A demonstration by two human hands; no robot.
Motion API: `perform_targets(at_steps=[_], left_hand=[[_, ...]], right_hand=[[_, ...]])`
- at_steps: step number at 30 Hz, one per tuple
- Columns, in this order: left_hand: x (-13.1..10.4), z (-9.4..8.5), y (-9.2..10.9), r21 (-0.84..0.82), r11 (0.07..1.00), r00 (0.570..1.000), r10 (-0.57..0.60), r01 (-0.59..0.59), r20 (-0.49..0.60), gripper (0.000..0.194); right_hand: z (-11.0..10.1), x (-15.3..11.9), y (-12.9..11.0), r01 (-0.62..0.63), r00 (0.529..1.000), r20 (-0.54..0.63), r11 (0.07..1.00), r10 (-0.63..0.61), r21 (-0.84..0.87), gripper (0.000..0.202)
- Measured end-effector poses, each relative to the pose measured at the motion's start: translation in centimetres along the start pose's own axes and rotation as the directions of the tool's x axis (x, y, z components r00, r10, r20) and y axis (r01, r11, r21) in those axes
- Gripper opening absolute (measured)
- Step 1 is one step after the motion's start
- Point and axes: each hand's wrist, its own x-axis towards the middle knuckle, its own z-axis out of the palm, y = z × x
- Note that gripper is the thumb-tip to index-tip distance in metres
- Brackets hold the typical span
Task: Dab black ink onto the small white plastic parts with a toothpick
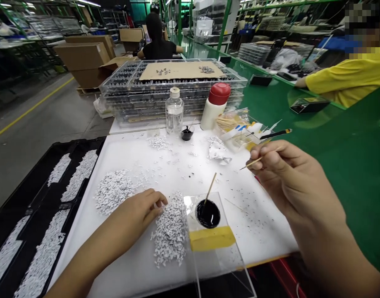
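My left hand is at the left edge of a pile of small white parts, fingers curled together at its rim; whether a part is between them is too small to tell. Above the table's right side, my right hand pinches a thin wooden stick with a dark tip pointing left. Between the hands, a clear plate with yellow tape carries a round cup of black liquid, in which another stick leans. A second white pile lies left of my left hand.
A clear bottle, a small black cup and a red-capped flask stand at the back before stacked clear trays. Black trays of white parts lie left. A person in yellow sits right; another sits ahead.
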Motion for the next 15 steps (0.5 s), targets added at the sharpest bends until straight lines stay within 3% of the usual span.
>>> perform_targets(at_steps=[7,12,15], left_hand=[[0.2,0.6,-0.9,-0.049,0.996,0.997,-0.078,0.078,-0.013,0.024],[0.5,0.4,-0.8,-0.057,0.991,0.992,-0.124,0.122,-0.016,0.023],[0.4,0.2,-0.7,-0.065,0.990,0.992,-0.127,0.126,-0.017,0.024]], right_hand=[[0.4,0.5,-0.4,-0.144,0.989,0.057,0.987,0.140,0.076,0.035],[0.7,2.0,-1.1,-0.167,0.982,0.100,0.983,0.160,0.072,0.037],[0.4,3.6,-0.2,-0.164,0.981,0.119,0.985,0.155,0.061,0.033]])
